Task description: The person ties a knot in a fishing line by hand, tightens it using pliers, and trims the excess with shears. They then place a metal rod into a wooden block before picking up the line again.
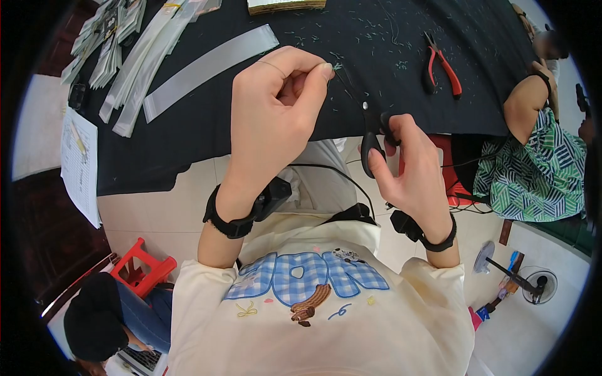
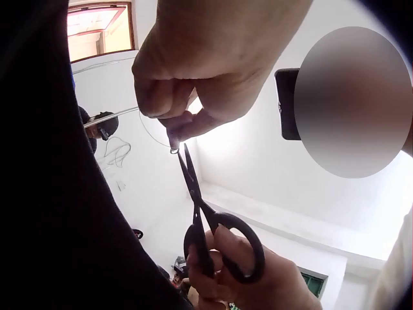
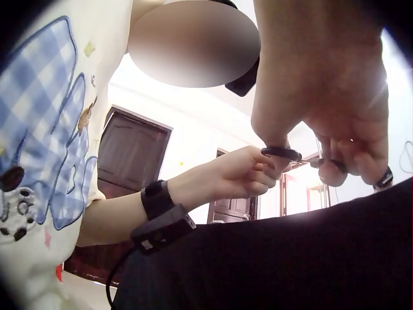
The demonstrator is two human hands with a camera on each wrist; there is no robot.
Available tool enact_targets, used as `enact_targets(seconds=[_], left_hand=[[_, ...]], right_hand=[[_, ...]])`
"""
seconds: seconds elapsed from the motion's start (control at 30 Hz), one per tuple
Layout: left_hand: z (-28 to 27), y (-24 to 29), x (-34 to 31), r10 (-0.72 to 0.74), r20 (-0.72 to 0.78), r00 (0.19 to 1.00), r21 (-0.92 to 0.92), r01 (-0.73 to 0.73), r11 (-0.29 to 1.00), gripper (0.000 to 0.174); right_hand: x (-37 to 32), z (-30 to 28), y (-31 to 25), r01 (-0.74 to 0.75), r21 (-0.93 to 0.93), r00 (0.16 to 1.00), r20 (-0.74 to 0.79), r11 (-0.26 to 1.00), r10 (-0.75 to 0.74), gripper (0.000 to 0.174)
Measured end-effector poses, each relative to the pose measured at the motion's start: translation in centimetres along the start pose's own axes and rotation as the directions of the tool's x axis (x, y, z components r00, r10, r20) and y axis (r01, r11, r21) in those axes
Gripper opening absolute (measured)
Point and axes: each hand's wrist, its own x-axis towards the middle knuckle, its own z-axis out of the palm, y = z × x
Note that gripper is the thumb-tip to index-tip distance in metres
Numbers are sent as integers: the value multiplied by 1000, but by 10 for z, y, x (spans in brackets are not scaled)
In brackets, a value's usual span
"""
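Note:
Over the front part of the black cloth, my left hand [image 1: 273, 103] pinches a fine thread or wire between thumb and forefinger. In the left wrist view a tiny ring [image 2: 174, 151] shows right at those fingertips, with a thin line curving away from it. My right hand [image 1: 411, 172] grips black-handled scissors [image 1: 366, 119], thumb and fingers through the loops. The scissors' narrow blades [image 2: 191, 177] point at the left fingertips, standing slightly apart. Small green scraps [image 1: 337, 66] lie by the left fingertips in the head view.
Red-handled pliers [image 1: 449, 73] lie on the black cloth [image 1: 370, 44] to the right. Clear plastic sleeves [image 1: 210, 73] and more bundles lie left, near a hanging written sheet [image 1: 81, 169]. Green clippings are scattered at the back. Another person's arm [image 1: 525, 106] rests at the right edge.

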Motion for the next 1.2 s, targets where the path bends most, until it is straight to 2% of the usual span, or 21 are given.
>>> enact_targets(seconds=[0.2,0.73,1.03,1.2], left_hand=[[-4,-2,0,0,58,998,71,-4,997,11],[-6,-2,0,-2,84,996,87,-5,996,13],[-5,-5,2,-52,64,997,47,49,998,12],[-6,-2,2,-128,92,987,31,126,992,15]], right_hand=[[2,-3,1,21,11,1000,11,1000,-21,32],[0,-2,7,110,-18,993,-30,994,-111,27],[1,0,9,150,-50,987,-50,987,-153,24],[0,-1,8,151,-73,987,-50,986,-155,24]])
